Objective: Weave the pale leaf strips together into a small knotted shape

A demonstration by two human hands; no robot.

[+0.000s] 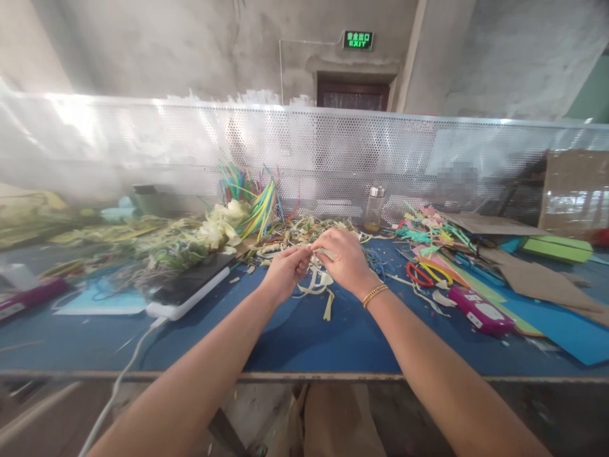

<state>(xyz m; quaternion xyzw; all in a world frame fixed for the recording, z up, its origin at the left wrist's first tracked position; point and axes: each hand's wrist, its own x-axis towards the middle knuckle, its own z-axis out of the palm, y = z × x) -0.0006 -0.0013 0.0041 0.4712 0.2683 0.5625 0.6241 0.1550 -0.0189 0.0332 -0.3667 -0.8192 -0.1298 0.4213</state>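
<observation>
Both of my hands meet over the middle of the blue table (328, 349). My left hand (284, 274) is closed, thumb and forefinger pinched on a small pale strip (323, 252). The fingers of my right hand (345, 260) pinch the same strip from the other side, a bracelet on that wrist. Fingers partly hide the strip, so its full shape cannot be made out. Just below the hands lie or hang cream-coloured strips (328, 304); whether they join the held one, I cannot tell. Behind them spreads a heap of pale green and cream strips (309, 231).
On the left are a dark device with a white edge (190, 298) and a white cable (126, 368). Colourful thin stems (259, 203) stand behind. A glass bottle (375, 206) is at the back. Scissors (431, 274), a purple packet (480, 311) and coloured sheets (556, 317) lie right.
</observation>
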